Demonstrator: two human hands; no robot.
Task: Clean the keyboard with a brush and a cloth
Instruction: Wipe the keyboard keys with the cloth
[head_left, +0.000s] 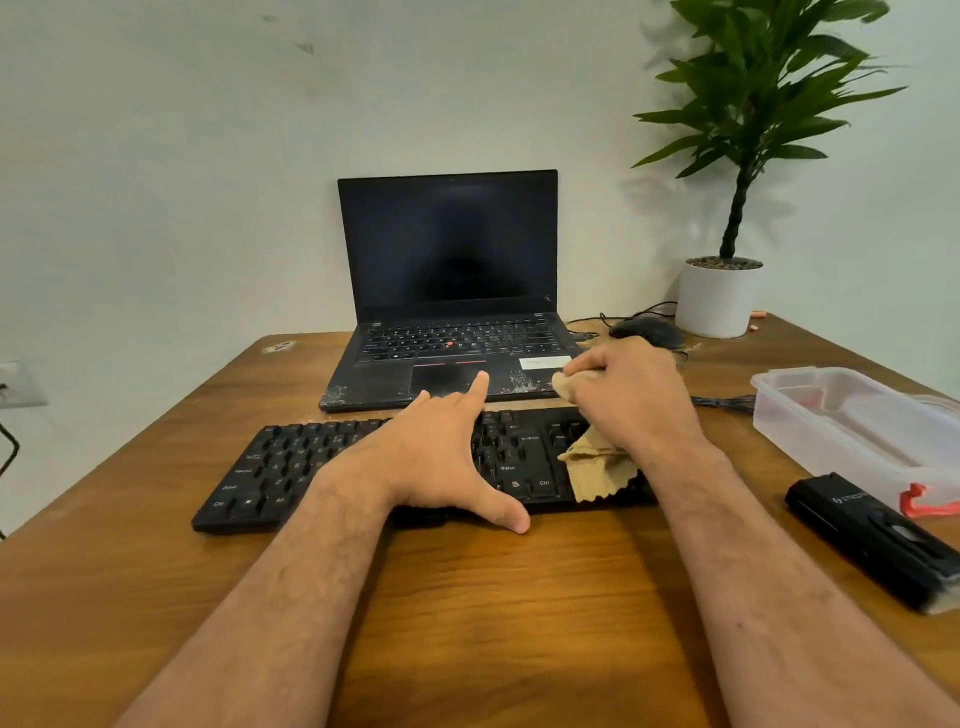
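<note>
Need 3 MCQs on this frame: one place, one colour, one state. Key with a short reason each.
1. Where does the black brush lie?
A. on the laptop
B. on the table right of the keyboard
C. in the plastic box

2. What colour is the cloth?
A. tan
B. blue
C. white

3. What is the left hand doing?
A. gripping the brush
B. holding the mouse
C. resting spread on the keyboard

Key:
1 B: it lies on the table, beside the plastic box.
2 A: tan fabric hangs from the right hand.
3 C: fingers lie spread over the keyboard, holding nothing.
</note>
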